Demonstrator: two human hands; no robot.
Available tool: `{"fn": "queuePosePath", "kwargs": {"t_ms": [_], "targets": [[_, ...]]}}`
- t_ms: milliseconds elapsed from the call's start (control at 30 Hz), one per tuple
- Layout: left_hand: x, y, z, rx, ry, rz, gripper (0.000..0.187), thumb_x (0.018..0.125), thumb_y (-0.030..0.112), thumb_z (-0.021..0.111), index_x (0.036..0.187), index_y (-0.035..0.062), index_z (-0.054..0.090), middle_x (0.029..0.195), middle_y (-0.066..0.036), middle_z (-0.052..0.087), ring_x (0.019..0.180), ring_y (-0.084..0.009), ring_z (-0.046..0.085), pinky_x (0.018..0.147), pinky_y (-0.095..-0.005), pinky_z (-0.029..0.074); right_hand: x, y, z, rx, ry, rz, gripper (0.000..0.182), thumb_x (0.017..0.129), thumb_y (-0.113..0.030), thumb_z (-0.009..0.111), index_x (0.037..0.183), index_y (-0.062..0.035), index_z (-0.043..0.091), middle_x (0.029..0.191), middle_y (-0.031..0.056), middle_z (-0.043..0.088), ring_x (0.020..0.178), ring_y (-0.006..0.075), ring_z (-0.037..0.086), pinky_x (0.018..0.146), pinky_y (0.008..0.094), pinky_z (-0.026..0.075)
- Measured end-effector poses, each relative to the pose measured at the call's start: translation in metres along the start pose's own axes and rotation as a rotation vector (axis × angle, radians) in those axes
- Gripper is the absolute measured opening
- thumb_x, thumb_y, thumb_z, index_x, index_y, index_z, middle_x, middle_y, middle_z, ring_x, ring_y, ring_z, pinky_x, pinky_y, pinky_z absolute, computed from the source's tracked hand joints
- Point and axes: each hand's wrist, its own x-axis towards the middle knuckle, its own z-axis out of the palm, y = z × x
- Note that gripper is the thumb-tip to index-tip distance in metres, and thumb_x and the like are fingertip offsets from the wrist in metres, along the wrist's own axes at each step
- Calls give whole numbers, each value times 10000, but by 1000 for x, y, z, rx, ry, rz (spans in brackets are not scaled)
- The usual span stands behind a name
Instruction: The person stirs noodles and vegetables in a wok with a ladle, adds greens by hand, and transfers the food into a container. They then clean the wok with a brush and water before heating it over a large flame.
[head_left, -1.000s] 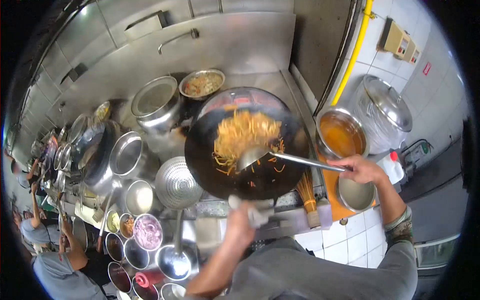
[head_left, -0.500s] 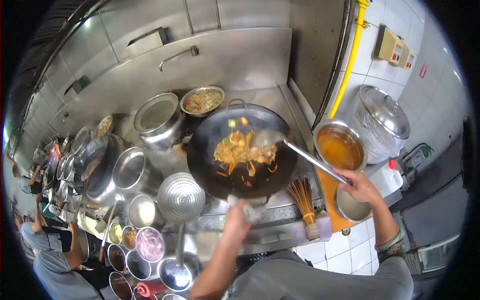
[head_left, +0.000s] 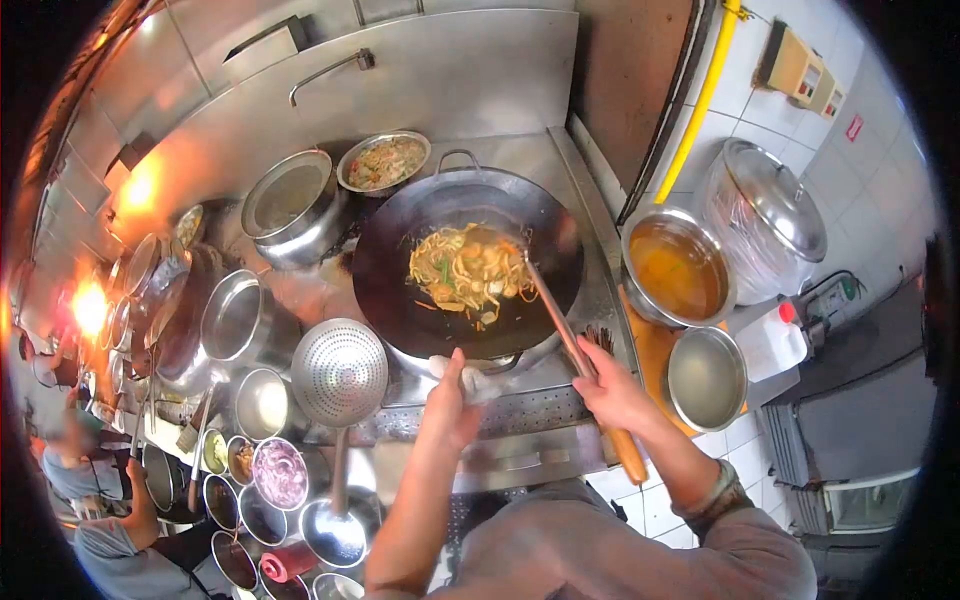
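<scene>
At worktop centre, wok (head_left: 466, 270) sits level on the burner; noodles (head_left: 468, 272) landed back inside after the toss. Left hand (head_left: 449, 408) grips the cloth-wrapped handle; right hand (head_left: 612, 390) clenches the ladle (head_left: 548, 305), now stirring.

Just right of the right hand (head_left: 612, 392): an empty steel bowl (head_left: 706, 378), with a pot of orange liquid (head_left: 678, 268) behind it. Further right, a lidded steel drum (head_left: 768, 220) and a white jug with a red cap (head_left: 772, 338). Left of the left hand (head_left: 450, 408): a perforated skimmer (head_left: 340, 372), a ladle (head_left: 334, 530) below it, and small bowls of seasonings (head_left: 262, 478). Far beyond that hand: a tall steel pot (head_left: 288, 204) and a bowl of cooked noodles (head_left: 382, 164) side by side. At the far left edge, flames (head_left: 92, 306) and another person's arm (head_left: 140, 500).
</scene>
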Motion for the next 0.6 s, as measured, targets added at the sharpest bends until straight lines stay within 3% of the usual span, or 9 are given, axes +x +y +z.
{"fn": "queuePosePath", "kwargs": {"t_ms": [33, 133, 200, 267, 300, 400, 467, 533, 600], "targets": [[-4, -1, 2, -28, -11, 9, 410, 993, 327, 472, 1165, -42, 532, 1077, -189, 647, 932, -324, 632, 868, -452, 491, -11, -5, -12, 156, -63, 57, 607, 875, -75, 605, 1431, -4, 370, 1314, 231, 552, 1143, 277, 596, 929, 346, 472], [9, 1, -12, -22, -193, -131, 333, 976, 295, 515, 1060, -19, 585, 1066, -112, 638, 894, -222, 612, 803, -395, 499, -22, 4, -58, -35, -11, 15, 623, 871, -23, 591, 1450, -31, 361, 1338, 181, 556, 1155, 208, 580, 928, 298, 463], [17, -2, -6, 8, -162, -88, 372, 996, 283, 434, 984, -35, 626, 1096, -158, 634, 916, -246, 610, 783, -389, 497, -9, 39, -110, -126, 30, -336, 620, 834, 41, 562, 1430, -71, 432, 1256, 71, 615, 1095, 164, 590, 897, 294, 477], [19, -4, -7, 66, -145, -91, 383, 995, 227, 364, 980, -58, 619, 1098, -199, 619, 936, -288, 606, 789, -399, 499, -10, 31, -158, -331, -68, -309, 611, 813, 37, 587, 1401, -83, 472, 1346, 116, 574, 1186, 163, 566, 996, 301, 431], [23, -11, -15, 131, -98, -16, 382, 977, 227, 358, 1099, -74, 559, 1034, -264, 623, 853, -348, 617, 780, -424, 489, -20, 18, -173, -327, -73, -307, 611, 813, 37, 587, 1401, -83, 472, 1346, 116, 574, 1186, 163, 566, 996, 301, 431], [-58, -4, 29, 120, -18, 58, 370, 980, 187, 305, 1063, -92, 534, 1043, -233, 599, 947, -336, 601, 770, -430, 506, -13, -14, -203, -407, -262, -225, 569, 797, 43, 589, 1352, -66, 524, 1315, 123, 596, 1190, 167, 572, 1006, 299, 425], [-64, -7, 27, 122, 32, -10, 364, 973, 191, 305, 1082, -51, 553, 1026, -218, 598, 955, -339, 602, 734, -422, 504, -8, -8, -201, -380, -382, -294, 571, 801, 22, 598, 1356, -88, 525, 1280, 152, 608, 1144, 201, 607, 943, 319, 464], [-39, -7, 21, 134, -63, -99, 323, 958, 162, 329, 1147, 13, 543, 1039, -217, 596, 973, -339, 605, 719, -410, 507, 9, -9, -170, -358, -397, -121, 591, 795, 34, 605, 1362, -119, 533, 1265, 136, 623, 1033, 188, 631, 883, 294, 476], [-30, -16, 10, 193, -89, -36, 323, 956, 207, 358, 1165, 40, 539, 1045, -221, 599, 958, -338, 617, 663, -426, 512, 25, -4, -138, -444, -210, -287, 560, 825, -48, 615, 1352, -226, 550, 1105, 192, 637, 889, 318, 649, 763, 382, 494]]}}
